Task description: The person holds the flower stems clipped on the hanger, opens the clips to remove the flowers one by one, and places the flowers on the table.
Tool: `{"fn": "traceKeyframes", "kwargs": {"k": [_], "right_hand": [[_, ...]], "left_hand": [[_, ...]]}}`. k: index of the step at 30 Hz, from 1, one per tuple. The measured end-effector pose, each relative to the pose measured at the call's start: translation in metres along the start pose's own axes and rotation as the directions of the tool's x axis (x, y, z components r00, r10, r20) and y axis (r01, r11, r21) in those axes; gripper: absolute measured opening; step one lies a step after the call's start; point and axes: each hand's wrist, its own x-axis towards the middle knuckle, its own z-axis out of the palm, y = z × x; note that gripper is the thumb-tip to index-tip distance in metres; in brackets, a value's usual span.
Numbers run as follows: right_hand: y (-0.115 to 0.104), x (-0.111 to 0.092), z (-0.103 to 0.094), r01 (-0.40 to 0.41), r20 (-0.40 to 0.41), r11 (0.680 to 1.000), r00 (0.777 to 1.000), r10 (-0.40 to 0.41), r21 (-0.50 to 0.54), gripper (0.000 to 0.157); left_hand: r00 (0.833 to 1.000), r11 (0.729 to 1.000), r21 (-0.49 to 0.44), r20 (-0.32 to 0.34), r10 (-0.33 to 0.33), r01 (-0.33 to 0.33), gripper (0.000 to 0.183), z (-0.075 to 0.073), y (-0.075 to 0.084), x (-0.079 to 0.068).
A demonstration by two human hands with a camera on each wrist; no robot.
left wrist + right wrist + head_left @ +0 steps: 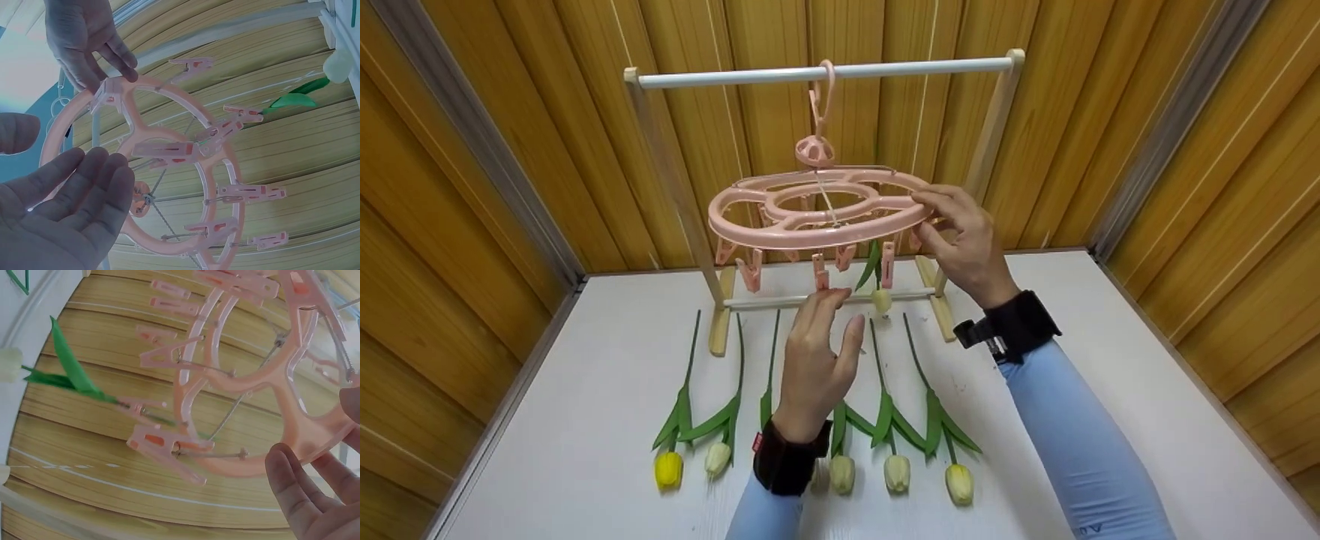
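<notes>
A pink round clip hanger (817, 238) hangs by its hook from a white rod. Small clothespins (820, 271) dangle below its ring. My right hand (967, 244) grips the ring's right rim between thumb and fingers. My left hand (817, 360) is raised below the front of the ring, its fingers extended and holding nothing. In the head view its fingertips overlap the bottom of a front clothespin; the left wrist view shows the palm with no clothespin in it. One pale tulip (881, 300) hangs flower-down at the back, its stem in a clothespin (140, 409).
The white rod (720, 77) spans a wooden stand with feet (720, 330) on the white table (607, 375). Several tulips lie in a row in front, among them a yellow tulip (668, 471) and a pale tulip (897, 474). My left forearm partly covers the row. Wood-patterned walls (472, 225) surround the table.
</notes>
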Motion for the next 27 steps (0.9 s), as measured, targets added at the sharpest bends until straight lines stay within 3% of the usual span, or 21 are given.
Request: {"fn": "traceKeyframes", "kwargs": {"k": [8, 16, 23, 27], "right_hand": [[-0.020, -0.003, 0.004, 0.095, 0.020, 0.991, 0.995, -0.093, -0.098, 0.031], [-0.036, -0.008, 0.009, 0.133, 0.047, 0.988, 0.990, -0.130, -0.073, 0.031], [-0.049, -0.013, 0.012, 0.160, 0.113, 0.987, 0.981, -0.158, -0.008, 0.034], [-0.050, -0.017, 0.009, 0.155, 0.129, 0.987, 0.979, -0.159, 0.038, 0.036]], "left_hand": [[0.999, 0.999, -0.030, 0.050, -0.020, 0.022, 0.034, 0.003, -0.003, -0.001], [0.994, 0.998, -0.029, 0.097, -0.056, 0.059, 0.041, 0.007, -0.010, -0.001], [1.000, 0.998, -0.063, 0.004, -0.017, 0.018, 0.042, 0.009, -0.012, 0.001], [0.997, 0.987, -0.158, -0.077, -0.018, 0.005, 0.034, 0.005, -0.010, 0.002]]}}
